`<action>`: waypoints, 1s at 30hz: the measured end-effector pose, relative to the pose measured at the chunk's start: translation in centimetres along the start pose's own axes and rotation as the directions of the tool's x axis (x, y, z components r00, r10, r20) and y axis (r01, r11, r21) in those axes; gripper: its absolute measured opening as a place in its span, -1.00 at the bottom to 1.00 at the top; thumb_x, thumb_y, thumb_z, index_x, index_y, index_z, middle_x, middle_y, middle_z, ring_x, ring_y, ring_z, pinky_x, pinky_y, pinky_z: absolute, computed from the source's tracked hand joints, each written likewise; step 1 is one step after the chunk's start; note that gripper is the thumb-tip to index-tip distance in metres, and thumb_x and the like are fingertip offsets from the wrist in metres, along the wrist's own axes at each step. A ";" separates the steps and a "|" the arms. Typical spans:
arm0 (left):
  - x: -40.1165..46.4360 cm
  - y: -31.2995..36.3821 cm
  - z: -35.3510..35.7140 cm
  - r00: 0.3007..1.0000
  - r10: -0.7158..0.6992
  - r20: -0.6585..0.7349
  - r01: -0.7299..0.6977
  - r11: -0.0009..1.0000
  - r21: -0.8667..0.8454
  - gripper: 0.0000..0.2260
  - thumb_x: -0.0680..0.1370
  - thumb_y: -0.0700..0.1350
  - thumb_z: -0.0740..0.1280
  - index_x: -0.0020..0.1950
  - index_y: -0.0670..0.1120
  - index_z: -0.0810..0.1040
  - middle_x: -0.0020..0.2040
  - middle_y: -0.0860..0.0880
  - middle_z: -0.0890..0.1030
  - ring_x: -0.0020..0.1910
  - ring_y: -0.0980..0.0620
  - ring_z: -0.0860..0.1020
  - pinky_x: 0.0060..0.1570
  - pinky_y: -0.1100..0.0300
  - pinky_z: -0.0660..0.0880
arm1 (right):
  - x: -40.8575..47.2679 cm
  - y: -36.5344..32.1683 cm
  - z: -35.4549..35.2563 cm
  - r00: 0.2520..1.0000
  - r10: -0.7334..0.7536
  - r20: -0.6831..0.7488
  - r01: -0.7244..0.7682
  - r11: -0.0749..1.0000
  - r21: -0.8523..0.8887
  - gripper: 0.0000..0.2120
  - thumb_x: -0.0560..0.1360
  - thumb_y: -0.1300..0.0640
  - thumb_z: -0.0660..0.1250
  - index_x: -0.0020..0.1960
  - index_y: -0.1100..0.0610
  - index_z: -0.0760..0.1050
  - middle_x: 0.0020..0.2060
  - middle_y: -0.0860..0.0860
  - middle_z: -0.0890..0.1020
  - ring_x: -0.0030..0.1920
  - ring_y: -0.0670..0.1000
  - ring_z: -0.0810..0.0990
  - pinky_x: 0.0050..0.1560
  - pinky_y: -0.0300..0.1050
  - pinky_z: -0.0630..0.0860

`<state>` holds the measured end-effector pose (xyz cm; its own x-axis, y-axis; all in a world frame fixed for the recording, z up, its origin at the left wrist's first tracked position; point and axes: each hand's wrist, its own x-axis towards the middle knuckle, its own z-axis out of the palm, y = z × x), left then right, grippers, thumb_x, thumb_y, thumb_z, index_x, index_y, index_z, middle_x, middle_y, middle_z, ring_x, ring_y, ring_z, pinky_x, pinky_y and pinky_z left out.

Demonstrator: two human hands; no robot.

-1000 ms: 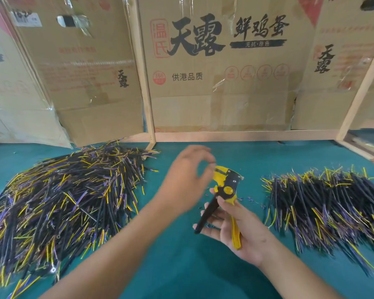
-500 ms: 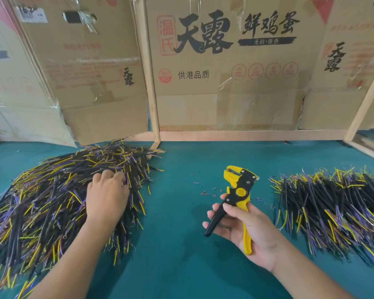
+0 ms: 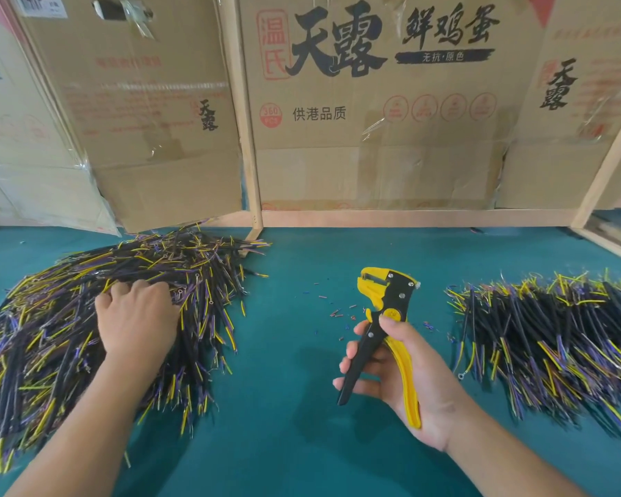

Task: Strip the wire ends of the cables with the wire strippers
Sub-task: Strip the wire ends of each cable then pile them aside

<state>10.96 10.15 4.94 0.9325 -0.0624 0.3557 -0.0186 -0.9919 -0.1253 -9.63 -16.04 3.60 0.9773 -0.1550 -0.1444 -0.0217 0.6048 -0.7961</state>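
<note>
Gripping the wire strippers (image 3: 386,328) near the middle of the green surface (image 3: 294,443), the right hand (image 3: 406,382) has its thumb pressed on the yellow pivot and its fingers (image 3: 348,356) curled round the black handle, while the yellow handle lies across the palm. The tool stands nearly upright, its black-and-yellow head pointing to the far side and its handles spread apart; the head holds no cable.

To the left, the left hand (image 3: 137,321) lies palm down on top of the large left pile of cables (image 3: 87,335), its fingers bent and dug into the black, yellow and purple strands (whether they have pinched any one cable I cannot tell, since the fingertips are buried). That pile fans out from the near left edge up toward the far left.

A second, tidier pile of cables (image 3: 552,338) lies on the right of the surface, well apart from the tool, its yellow and purple ends pointing mostly to the far side. Between the strippers and the left pile, small bits of stripped insulation (image 3: 341,312) are scattered on the green.

Along the far edge stand flattened cardboard boxes (image 3: 373,102) printed with large black characters, fixed against a wooden frame (image 3: 244,138).
</note>
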 end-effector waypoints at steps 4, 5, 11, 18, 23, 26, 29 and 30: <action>0.2 0.2 0.2 0.999 0.019 0.029 -0.020 0.999 0.039 -0.91 0.60 -0.09 0.27 0.00 -0.05 0.56 0.06 -0.07 0.61 0.14 -0.16 0.50 0.15 -0.05 0.33 | 0.0 0.1 0.1 1.000 0.021 0.005 -0.021 0.999 -0.028 -0.56 0.35 -0.03 0.42 0.07 0.27 0.53 -0.18 0.28 0.55 -0.18 0.27 0.60 -0.07 0.29 0.63; 0.2 0.3 0.2 0.999 0.020 0.045 -0.023 0.998 0.060 -0.90 0.61 -0.10 0.26 0.02 -0.06 0.56 0.06 -0.08 0.61 0.15 -0.16 0.50 0.16 -0.04 0.33 | 0.1 0.2 0.1 1.000 0.024 0.006 -0.023 0.999 -0.029 -0.57 0.36 -0.02 0.41 0.08 0.27 0.53 -0.18 0.28 0.55 -0.18 0.27 0.60 -0.07 0.29 0.62; -0.2 1.5 -0.2 0.974 0.042 -0.224 -0.086 0.978 -0.192 -0.86 0.63 -0.13 0.23 -0.03 -0.20 0.41 -0.20 -0.27 0.61 -0.08 -0.30 0.56 -0.04 -0.13 0.36 | 0.2 0.2 -0.1 0.999 0.029 0.029 -0.028 0.999 -0.023 -0.63 0.38 0.00 0.40 0.03 0.27 0.56 -0.16 0.30 0.55 -0.18 0.28 0.60 -0.04 0.31 0.61; -3.3 7.5 -0.1 0.912 0.408 -0.047 -0.353 0.721 -0.596 -0.89 0.64 -0.20 0.19 0.07 -0.03 0.27 -0.17 -0.12 0.61 -0.19 -0.25 0.58 -0.16 -0.08 0.49 | 0.4 0.4 -0.1 0.998 0.055 0.041 -0.053 0.998 -0.037 -0.66 0.45 0.02 0.36 0.06 0.27 0.57 -0.14 0.31 0.55 -0.16 0.29 0.61 -0.07 0.28 0.61; -6.4 9.4 -1.7 0.832 0.547 0.090 0.168 -0.094 -0.981 -0.87 0.67 -0.25 0.22 0.21 -0.12 0.42 -0.15 -0.08 0.67 -0.42 0.01 0.49 -0.37 0.17 0.43 | 0.4 0.2 -0.2 0.998 0.051 0.041 -0.049 0.998 -0.040 -0.65 0.43 0.01 0.37 0.04 0.27 0.57 -0.15 0.31 0.55 -0.17 0.28 0.61 -0.08 0.27 0.61; -8.0 10.3 -3.0 0.778 0.625 0.066 0.305 -0.283 -0.909 -0.80 0.65 -0.24 0.22 0.28 -0.17 0.43 -0.09 -0.19 0.65 -0.37 -0.07 0.55 -0.36 0.19 0.49 | 0.5 -0.3 -0.3 1.000 0.025 -0.012 -0.025 0.999 -0.034 -0.62 0.39 -0.01 0.38 0.05 0.28 0.56 -0.19 0.29 0.56 -0.20 0.27 0.61 -0.10 0.25 0.62; -8.7 10.6 -3.4 0.751 0.659 0.045 0.355 -0.345 -0.869 -0.73 0.62 -0.24 0.25 0.32 -0.16 0.40 -0.05 -0.18 0.64 -0.30 -0.10 0.60 -0.33 0.18 0.52 | 0.8 -0.6 -0.5 0.998 0.014 -0.064 -0.015 1.000 -0.022 -0.63 0.41 -0.01 0.34 0.04 0.28 0.54 -0.23 0.26 0.58 -0.24 0.24 0.62 -0.16 0.19 0.65; -8.8 10.6 -3.5 0.738 0.673 0.045 0.383 -0.362 -0.850 -0.70 0.59 -0.22 0.27 0.33 -0.16 0.40 -0.03 -0.18 0.63 -0.28 -0.10 0.61 -0.32 0.17 0.53 | 0.9 -0.6 -0.6 0.997 0.012 -0.075 -0.013 1.000 -0.018 -0.63 0.41 -0.01 0.33 0.04 0.27 0.54 -0.24 0.25 0.58 -0.25 0.23 0.62 -0.17 0.17 0.65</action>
<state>1.31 -0.19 3.76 0.6919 -0.7090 0.1362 0.0568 0.2415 0.9687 -8.83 -17.05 3.64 0.9585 -0.2058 -0.1973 -0.0384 0.5924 -0.8047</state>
